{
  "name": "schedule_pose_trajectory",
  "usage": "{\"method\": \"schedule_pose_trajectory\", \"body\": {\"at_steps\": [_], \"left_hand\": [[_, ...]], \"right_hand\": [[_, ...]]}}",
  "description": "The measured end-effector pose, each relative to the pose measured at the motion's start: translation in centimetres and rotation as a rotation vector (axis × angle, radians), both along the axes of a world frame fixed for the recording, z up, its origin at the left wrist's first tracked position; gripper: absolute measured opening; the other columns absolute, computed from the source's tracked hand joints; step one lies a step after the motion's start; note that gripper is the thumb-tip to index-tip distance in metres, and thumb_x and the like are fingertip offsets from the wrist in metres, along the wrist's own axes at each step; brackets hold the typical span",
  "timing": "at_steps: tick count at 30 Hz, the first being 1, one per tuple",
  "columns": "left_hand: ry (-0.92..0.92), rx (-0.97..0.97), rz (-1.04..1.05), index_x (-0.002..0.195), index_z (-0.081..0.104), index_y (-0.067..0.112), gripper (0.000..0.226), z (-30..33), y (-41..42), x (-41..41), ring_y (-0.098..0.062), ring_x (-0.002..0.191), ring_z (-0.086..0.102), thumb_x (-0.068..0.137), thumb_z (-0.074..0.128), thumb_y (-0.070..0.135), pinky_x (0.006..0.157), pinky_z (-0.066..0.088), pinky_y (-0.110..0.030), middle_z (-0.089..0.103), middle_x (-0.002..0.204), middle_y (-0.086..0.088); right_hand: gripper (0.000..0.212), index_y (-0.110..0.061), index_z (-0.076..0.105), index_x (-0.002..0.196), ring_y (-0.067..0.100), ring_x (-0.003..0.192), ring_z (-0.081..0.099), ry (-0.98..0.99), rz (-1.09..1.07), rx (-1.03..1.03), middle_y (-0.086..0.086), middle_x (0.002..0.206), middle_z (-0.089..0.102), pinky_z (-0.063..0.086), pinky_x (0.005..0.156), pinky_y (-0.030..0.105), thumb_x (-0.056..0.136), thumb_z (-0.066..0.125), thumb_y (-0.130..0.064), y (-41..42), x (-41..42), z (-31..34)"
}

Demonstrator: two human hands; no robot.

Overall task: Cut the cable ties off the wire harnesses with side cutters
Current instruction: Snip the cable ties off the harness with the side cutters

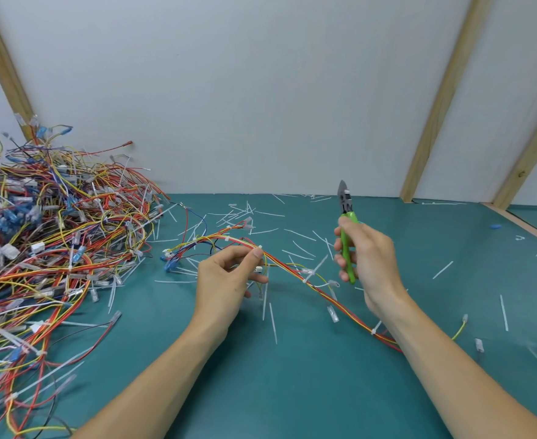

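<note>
We've got our left hand (226, 277) up over the green table (292, 391), thumb and forefinger pinching the wire bundle (330, 296) right at a white cable tie (259, 247), the other fingers loosely curled below. From that pinch the bundle, red, yellow and orange strands, sags down to the right and runs under our right forearm, with more ties showing along it, one (306, 280) just beside the cutter handles and another (374, 331) nearer the forearm. Our right hand (365, 251) is wrapped round the green handles of the side cutters (346, 223), blades pointing up and away from the wires, apparently closed. We'd judge this bundle light and floppy; it droops wherever we aren't holding it, so we want our grip tight against the tie we mean to snip, keeping it taut and the strands clear of the blades. The ties look thin and stiff, easy to nick. Off to the left sits the big tangled heap of harnesses (39, 242), and cut white tie scraps (273, 323) litter the table.
</note>
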State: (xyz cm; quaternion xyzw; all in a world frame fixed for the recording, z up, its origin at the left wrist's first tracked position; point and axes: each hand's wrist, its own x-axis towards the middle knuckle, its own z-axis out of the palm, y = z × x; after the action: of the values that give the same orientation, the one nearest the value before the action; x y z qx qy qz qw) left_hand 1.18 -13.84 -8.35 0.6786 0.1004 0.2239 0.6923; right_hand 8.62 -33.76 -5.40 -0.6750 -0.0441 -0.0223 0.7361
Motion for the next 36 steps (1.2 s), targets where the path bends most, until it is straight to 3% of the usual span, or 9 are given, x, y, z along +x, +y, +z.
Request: {"method": "schedule_pose_trajectory", "body": {"at_steps": [4, 7, 11, 15, 18, 22, 28, 32, 36], "left_hand": [[-0.007, -0.060, 0.044, 0.080, 0.075, 0.019, 0.015, 0.0, 0.6, 0.2, -0.014, 0.061, 0.070, 0.091, 0.073, 0.029, 0.044, 0.042, -0.017, 0.074, 0.078, -0.002], [-0.018, -0.081, 0.088, 0.080, 0.076, 0.019, 0.014, -0.1, 1.1, 0.3, -0.014, 0.058, 0.068, 0.090, 0.074, 0.029, 0.042, 0.041, -0.018, 0.073, 0.076, -0.002], [-0.017, -0.080, 0.121, 0.081, 0.076, 0.019, 0.014, -0.2, 1.5, 0.4, -0.013, 0.057, 0.067, 0.090, 0.075, 0.030, 0.042, 0.041, -0.017, 0.073, 0.076, -0.002], [-0.019, -0.068, 0.124, 0.078, 0.077, 0.024, 0.013, -0.2, 1.5, 0.5, -0.013, 0.057, 0.067, 0.090, 0.075, 0.030, 0.042, 0.041, -0.018, 0.074, 0.077, -0.001], [-0.021, -0.055, 0.129, 0.078, 0.077, 0.024, 0.013, -0.2, 1.6, 0.5, -0.012, 0.057, 0.067, 0.089, 0.075, 0.031, 0.042, 0.042, -0.018, 0.075, 0.078, -0.001], [-0.023, -0.007, 0.134, 0.079, 0.077, 0.027, 0.013, -0.2, 1.6, 0.4, -0.014, 0.053, 0.065, 0.089, 0.074, 0.034, 0.043, 0.039, -0.021, 0.074, 0.078, 0.000], [-0.030, -0.002, 0.114, 0.077, 0.077, 0.024, 0.016, 0.0, 1.8, 0.3, -0.019, 0.039, 0.055, 0.090, 0.074, 0.033, 0.042, 0.036, -0.021, 0.075, 0.074, -0.002], [-0.034, 0.091, 0.130, 0.080, 0.075, 0.020, 0.019, 0.1, 1.8, 0.0, -0.019, 0.031, 0.049, 0.090, 0.074, 0.035, 0.038, 0.039, -0.018, 0.074, 0.067, -0.005], [-0.085, 0.255, 0.313, 0.091, 0.061, 0.022, 0.020, 0.2, 1.8, 0.1, -0.004, 0.057, 0.056, 0.089, 0.074, 0.037, 0.060, 0.041, -0.023, 0.061, 0.063, 0.004]], "right_hand": [[0.012, -0.013, 0.060, 0.084, 0.015, 0.053, 0.043, -0.036, 0.114, -0.094, -0.001, 0.065, 0.056, 0.034, 0.041, 0.025, 0.088, 0.071, -0.010, 0.4, -0.2, -0.4], [0.021, -0.011, 0.060, 0.091, 0.020, 0.057, 0.042, -0.038, 0.244, -0.157, 0.010, 0.072, 0.060, 0.036, 0.044, 0.026, 0.074, 0.073, -0.011, 0.8, -0.7, 0.0], [0.018, -0.006, 0.057, 0.097, 0.011, 0.054, 0.054, -0.087, 0.347, -0.313, 0.010, 0.089, 0.078, 0.043, 0.052, 0.027, 0.089, 0.065, 0.008, 1.4, -1.2, -0.2], [0.025, -0.013, 0.060, 0.095, 0.009, 0.069, 0.065, -0.134, 0.350, -0.485, -0.002, 0.086, 0.078, 0.053, 0.076, 0.031, 0.084, 0.081, -0.008, 1.3, -1.3, -0.7], [0.032, -0.016, 0.061, 0.097, 0.007, 0.072, 0.066, -0.124, 0.354, -0.546, -0.007, 0.088, 0.078, 0.052, 0.078, 0.030, 0.079, 0.087, -0.017, 1.2, -1.3, -0.8], [0.033, -0.022, 0.060, 0.097, 0.012, 0.076, 0.068, -0.121, 0.356, -0.624, -0.010, 0.087, 0.078, 0.056, 0.088, 0.040, 0.078, 0.087, -0.018, 1.3, -1.3, -1.0], [0.030, -0.023, 0.061, 0.096, 0.013, 0.081, 0.072, -0.125, 0.332, -0.653, -0.014, 0.086, 0.078, 0.057, 0.087, 0.038, 0.079, 0.085, -0.019, 1.3, -1.3, -1.3], [0.026, -0.025, 0.060, 0.092, 0.008, 0.068, 0.065, -0.114, 0.336, -0.668, -0.013, 0.082, 0.077, 0.054, 0.080, 0.035, 0.080, 0.080, -0.015, 1.5, -1.4, -1.5], [0.022, -0.019, 0.064, 0.091, 0.012, 0.068, 0.065, -0.073, 0.309, -0.566, -0.006, 0.079, 0.077, 0.057, 0.081, 0.038, 0.082, 0.079, -0.006, 1.5, -1.2, -1.3]]}}
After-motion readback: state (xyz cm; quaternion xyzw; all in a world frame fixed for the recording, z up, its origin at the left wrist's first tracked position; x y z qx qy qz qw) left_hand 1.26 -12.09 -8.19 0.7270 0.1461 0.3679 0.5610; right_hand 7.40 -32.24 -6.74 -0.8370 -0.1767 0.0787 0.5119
